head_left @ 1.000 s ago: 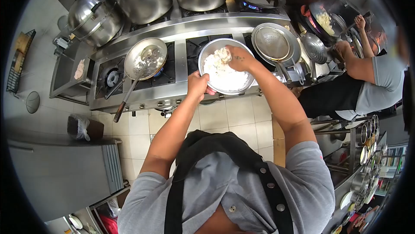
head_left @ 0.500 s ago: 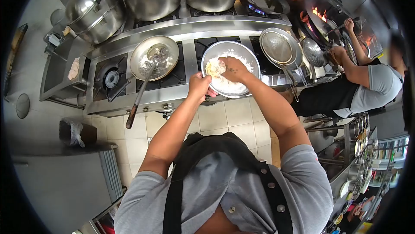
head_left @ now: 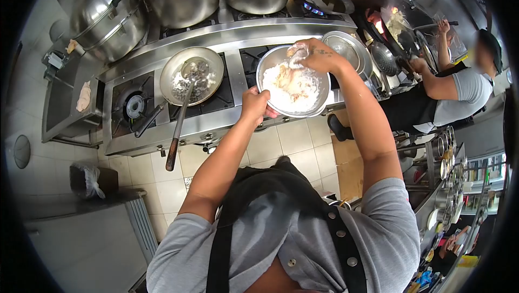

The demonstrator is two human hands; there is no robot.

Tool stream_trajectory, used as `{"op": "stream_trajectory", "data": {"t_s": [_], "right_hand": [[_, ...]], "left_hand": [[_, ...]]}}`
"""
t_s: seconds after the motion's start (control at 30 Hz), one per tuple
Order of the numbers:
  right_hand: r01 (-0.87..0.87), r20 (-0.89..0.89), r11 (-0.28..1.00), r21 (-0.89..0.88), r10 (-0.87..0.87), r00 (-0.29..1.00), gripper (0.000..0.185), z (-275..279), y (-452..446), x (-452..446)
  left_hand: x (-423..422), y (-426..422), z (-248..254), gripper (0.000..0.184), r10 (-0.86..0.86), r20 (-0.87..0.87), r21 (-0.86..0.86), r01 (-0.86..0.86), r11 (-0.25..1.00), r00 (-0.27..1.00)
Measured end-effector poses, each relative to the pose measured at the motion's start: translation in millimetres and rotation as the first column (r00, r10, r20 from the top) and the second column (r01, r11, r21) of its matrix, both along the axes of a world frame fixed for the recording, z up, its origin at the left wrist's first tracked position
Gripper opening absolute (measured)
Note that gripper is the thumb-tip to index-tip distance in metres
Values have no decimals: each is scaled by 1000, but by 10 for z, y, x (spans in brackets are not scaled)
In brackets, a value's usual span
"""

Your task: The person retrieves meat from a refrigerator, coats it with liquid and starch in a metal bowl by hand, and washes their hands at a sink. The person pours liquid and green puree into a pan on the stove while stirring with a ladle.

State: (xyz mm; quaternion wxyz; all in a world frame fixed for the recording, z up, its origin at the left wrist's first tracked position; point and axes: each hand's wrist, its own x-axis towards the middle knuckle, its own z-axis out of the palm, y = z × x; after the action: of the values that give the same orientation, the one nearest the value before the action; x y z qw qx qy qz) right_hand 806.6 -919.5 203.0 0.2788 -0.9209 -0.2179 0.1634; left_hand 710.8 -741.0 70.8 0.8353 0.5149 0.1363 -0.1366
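Note:
A metal bowl point(head_left: 325, 84) of white flour point(head_left: 294, 90) is tilted above the stove's front edge. My left hand point(head_left: 256, 103) grips its left rim, thumb on top and fingers underneath. At the bowl's far side, my right hand point(head_left: 313, 55) has curled, flour-coated fingers; what they hold, if anything, is hidden. Yellowish-brown bits point(head_left: 289, 79) show among the flour. To the left, a pan point(head_left: 167, 76) of dark, bubbling oil sits on a burner with a long-handled ladle point(head_left: 181, 120) resting in it.
Large steel pots point(head_left: 181, 1) line the back of the stove point(head_left: 146, 133). Round strainers point(head_left: 340, 49) lie right of the bowl. Farther right, a co-worker point(head_left: 459, 90) works at a wok point(head_left: 397, 36) over flames. A lined bin point(head_left: 92, 180) stands at left on the floor.
My right hand has lifted from the bowl's middle to its far rim. The bowl has shifted slightly right and tilted, with my left hand still on it. The view has shifted slightly.

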Motion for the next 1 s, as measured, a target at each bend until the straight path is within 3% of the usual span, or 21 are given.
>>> {"op": "stream_trajectory", "data": {"t_s": [0.03,0.07,0.2,0.23,0.3,0.33,0.43,0.47,0.57,0.67,0.77,0.8,0.87,1.0], "right_hand": [[65,-62,995,74,-60,996,39,-62,-12,50],[103,146,983,-155,-80,986,50,-159,-24,35],[151,169,914,-377,-92,981,68,-1217,-36,125],[194,171,913,-360,-140,975,69,-1386,81,48],[105,167,987,-120,-85,982,81,-1716,144,101],[16,16,999,-44,-15,1000,71,-1426,170,72],[12,109,988,-156,5,994,63,-1016,29,231],[-28,216,987,-158,62,974,53,-1044,-76,418],[4,310,980,-198,59,949,54,-703,-219,589],[-53,168,973,-225,92,981,54,-734,-355,759],[-41,222,985,-166,78,972,55,-1419,-312,931],[-197,149,947,-252,239,959,59,-1380,-224,852],[-322,101,896,-307,367,925,55,-1493,-95,707],[-546,19,712,-441,616,788,55,-1022,-202,438]], "left_hand": [[15,-8,-24,26,11,-1,-6,-11,1000,1000],[38,-25,-63,26,23,-2,-11,-23,1000,1000],[136,-86,-105,26,56,-3,-46,-56,997,998],[181,-109,-114,26,62,3,-20,-62,998,998],[263,-154,-168,26,81,7,31,-81,996,997],[299,-149,-182,29,62,-7,75,-61,995,998],[408,-197,-150,29,99,-19,26,-99,995,995],[485,-205,-173,30,92,-3,32,-92,995,996],[607,-303,-76,30,139,4,43,-139,989,990],[669,-414,-93,28,175,16,23,-176,984,984],[685,-508,-179,28,189,-10,15,-189,982,982],[689,-521,-193,28,192,-15,12,-192,981,981],[700,-506,-212,28,203,-26,3,-203,979,979],[659,-271,-183,27,236,-34,40,-234,971,971]]}}
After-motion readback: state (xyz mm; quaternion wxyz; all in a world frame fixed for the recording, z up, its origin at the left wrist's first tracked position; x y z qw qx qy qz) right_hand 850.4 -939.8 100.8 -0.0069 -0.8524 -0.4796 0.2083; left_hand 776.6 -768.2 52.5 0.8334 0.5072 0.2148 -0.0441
